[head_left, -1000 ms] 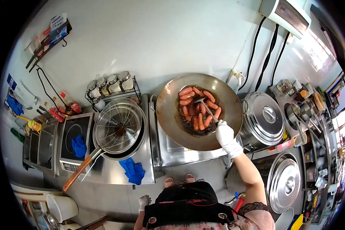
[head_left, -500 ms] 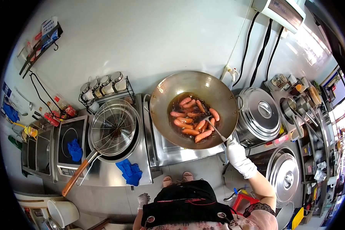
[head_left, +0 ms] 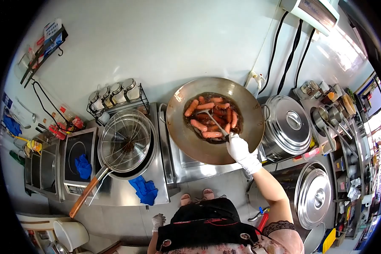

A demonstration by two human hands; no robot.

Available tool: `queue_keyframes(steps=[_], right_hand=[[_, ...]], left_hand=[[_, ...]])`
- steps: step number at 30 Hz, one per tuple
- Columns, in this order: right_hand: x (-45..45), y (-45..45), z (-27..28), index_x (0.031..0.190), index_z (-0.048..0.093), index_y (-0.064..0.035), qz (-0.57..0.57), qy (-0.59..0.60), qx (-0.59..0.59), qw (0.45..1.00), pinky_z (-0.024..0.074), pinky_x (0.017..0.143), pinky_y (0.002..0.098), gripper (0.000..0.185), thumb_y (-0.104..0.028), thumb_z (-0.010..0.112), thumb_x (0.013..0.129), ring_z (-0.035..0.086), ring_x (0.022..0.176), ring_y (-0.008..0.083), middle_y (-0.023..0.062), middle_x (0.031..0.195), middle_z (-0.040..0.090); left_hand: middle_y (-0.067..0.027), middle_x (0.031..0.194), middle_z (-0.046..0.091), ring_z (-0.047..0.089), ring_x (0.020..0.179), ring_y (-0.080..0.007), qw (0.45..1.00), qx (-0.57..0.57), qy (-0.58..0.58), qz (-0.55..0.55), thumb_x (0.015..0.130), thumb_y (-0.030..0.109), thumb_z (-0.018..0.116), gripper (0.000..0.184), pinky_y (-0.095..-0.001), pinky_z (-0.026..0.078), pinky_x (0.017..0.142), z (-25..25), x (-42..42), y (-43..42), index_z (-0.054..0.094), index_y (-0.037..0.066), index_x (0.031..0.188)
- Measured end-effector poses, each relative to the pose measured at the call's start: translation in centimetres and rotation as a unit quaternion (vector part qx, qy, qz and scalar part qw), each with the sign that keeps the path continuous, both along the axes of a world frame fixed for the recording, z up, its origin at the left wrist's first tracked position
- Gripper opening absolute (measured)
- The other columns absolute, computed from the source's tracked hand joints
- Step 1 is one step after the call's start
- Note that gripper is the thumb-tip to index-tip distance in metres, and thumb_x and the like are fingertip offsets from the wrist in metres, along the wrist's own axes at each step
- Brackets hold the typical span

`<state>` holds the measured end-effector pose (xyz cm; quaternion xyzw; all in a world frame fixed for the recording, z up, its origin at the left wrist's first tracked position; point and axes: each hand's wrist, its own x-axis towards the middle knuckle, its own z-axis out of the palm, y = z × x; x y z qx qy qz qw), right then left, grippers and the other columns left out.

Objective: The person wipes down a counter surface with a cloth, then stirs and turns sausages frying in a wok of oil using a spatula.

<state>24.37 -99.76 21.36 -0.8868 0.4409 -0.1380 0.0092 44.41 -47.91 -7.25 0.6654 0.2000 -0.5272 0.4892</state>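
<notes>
My right hand [head_left: 240, 150], in a white glove, is closed on the handle of a metal utensil [head_left: 216, 120] over the near right part of a large wok [head_left: 180, 139]. The utensil's far end is among several reddish sausages [head_left: 199, 125] in dark oil. Down at my side hangs my left hand [head_left: 158, 221], also gloved, away from the counter; its fingers are small and partly curled, and nothing can be made out in them.
Left of the wok, a wire strainer [head_left: 125, 142] with a wooden handle rests over a pot, near blue cloths [head_left: 144, 190]. Spice jars [head_left: 117, 93] stand in a rack behind. A lidded pot [head_left: 287, 125] is close on the right, another lidded pot [head_left: 317, 197] lower down.
My right hand first drew back toward me, then moved forward and left over the wok with the utensil. The sausages have shifted around in the oil. My left hand stays low.
</notes>
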Motion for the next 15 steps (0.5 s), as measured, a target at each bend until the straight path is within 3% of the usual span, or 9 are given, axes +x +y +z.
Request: queue_keyframes(steps=[4,6,14,15], right_hand=[[-0.5,-1.7,-0.3,0.083,0.055,-0.0037,-0.014,0.012,-0.103,0.994,0.0485,0.042,0.0351,0.011,-0.012,0.050,0.088,0.060,0.046,0.0247,0.0079,0.060,0.057],[-1.7,-1.9,0.2,0.081,0.053,-0.0041,-0.020,0.047,-0.147,0.988,0.0495,0.043,0.0343,0.013,-0.009,0.045,0.090,0.061,0.048,0.0235,0.0081,0.061,0.057],[-8.3,0.4,1.4,0.085,0.056,-0.0055,-0.006,0.145,-0.176,0.974,0.0472,0.040,0.0306,0.013,-0.011,0.047,0.092,0.060,0.049,0.0194,0.0083,0.068,0.058],[-8.8,1.3,1.8,0.087,0.058,-0.0042,-0.013,0.141,-0.136,0.981,0.0487,0.046,0.0341,0.011,-0.009,0.048,0.089,0.061,0.052,0.0215,0.0102,0.071,0.060]], left_hand=[[-0.0128,0.066,0.060,0.055,0.048,-0.0201,0.997,0.068,-0.049,-0.003,0.088,0.021,0.050,0.026,-0.0303,0.040,0.040,1.0,-0.7,-0.3,0.058,-0.002,0.097],[-0.0130,0.067,0.061,0.056,0.048,-0.0204,0.996,0.072,-0.044,-0.006,0.088,0.021,0.050,0.026,-0.0304,0.040,0.040,1.2,-0.8,-0.2,0.059,-0.002,0.097],[-0.0123,0.066,0.060,0.054,0.047,-0.0203,0.995,0.088,-0.035,-0.009,0.087,0.020,0.051,0.024,-0.0309,0.039,0.039,1.5,-0.7,-1.4,0.059,-0.002,0.094],[-0.0123,0.066,0.060,0.054,0.047,-0.0203,0.996,0.088,-0.034,-0.010,0.087,0.020,0.051,0.024,-0.0309,0.039,0.039,1.1,-0.4,-1.5,0.059,-0.002,0.094]])
